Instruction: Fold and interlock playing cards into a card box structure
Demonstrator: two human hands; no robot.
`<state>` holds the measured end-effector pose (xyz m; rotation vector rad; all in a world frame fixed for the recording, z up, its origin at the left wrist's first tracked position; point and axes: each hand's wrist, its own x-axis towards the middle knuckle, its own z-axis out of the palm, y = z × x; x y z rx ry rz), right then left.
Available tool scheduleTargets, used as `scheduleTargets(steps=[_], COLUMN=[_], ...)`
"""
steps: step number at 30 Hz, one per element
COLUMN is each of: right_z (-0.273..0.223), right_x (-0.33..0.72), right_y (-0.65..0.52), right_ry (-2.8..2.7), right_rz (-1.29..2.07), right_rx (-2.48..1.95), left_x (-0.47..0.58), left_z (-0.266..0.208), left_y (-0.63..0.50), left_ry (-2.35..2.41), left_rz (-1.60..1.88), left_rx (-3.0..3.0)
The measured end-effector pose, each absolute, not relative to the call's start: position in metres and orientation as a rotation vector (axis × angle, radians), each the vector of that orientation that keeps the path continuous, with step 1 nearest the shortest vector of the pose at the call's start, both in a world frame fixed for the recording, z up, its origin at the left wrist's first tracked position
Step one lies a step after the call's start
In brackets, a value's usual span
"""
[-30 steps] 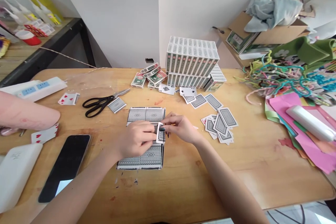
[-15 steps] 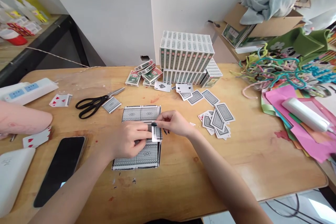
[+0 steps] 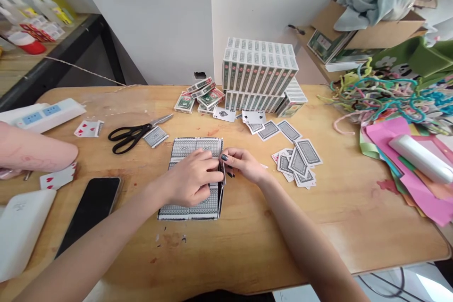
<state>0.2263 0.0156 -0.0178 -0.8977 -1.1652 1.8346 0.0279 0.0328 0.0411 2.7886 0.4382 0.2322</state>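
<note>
A flat box-like piece point(image 3: 201, 211) covered in grey patterned playing cards lies on the table in front of me. My left hand point(image 3: 196, 179) rests across its middle, fingers bent, with fingertips against a small playing card point(image 3: 223, 173) folded down at the right edge. My right hand point(image 3: 242, 164) pinches that card from the outer side, the dark-nailed thumb on top. Part of the card is hidden by the fingers. Black-handled scissors point(image 3: 132, 137) and a cut card piece point(image 3: 155, 137) lie beyond, to the left.
Loose cards point(image 3: 299, 160) are scattered to the right, before stacked card boxes point(image 3: 260, 68). At left are a phone point(image 3: 94, 210), a power strip point(image 3: 53, 115) and another person's arm point(image 3: 38, 148). Coloured paper point(image 3: 417, 170) and pipe cleaners point(image 3: 392, 94) lie far right.
The card between my hands has turned from lying face-up on the piece to standing steeply at its right edge. My left fingers have moved onto it. The view has shifted slightly left.
</note>
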Motion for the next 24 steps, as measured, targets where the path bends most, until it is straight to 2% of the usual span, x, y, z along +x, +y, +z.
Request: scheduleTargets(steps=[8, 24], right_z=[-0.0227, -0.0229], right_x=[0.225, 0.2257], right_y=[0.0169, 0.0162], right_ry=[-1.197, -1.209], right_rz=[1.802, 1.839], right_rx=[-0.868, -0.832], left_x=[0.0319, 0.034], left_z=[0.0359, 0.0379], left_y=[0.039, 0.0385], left_ry=[0.37, 0.349], left_rz=[0.415, 0.396], left_rx=[2.632, 2.676])
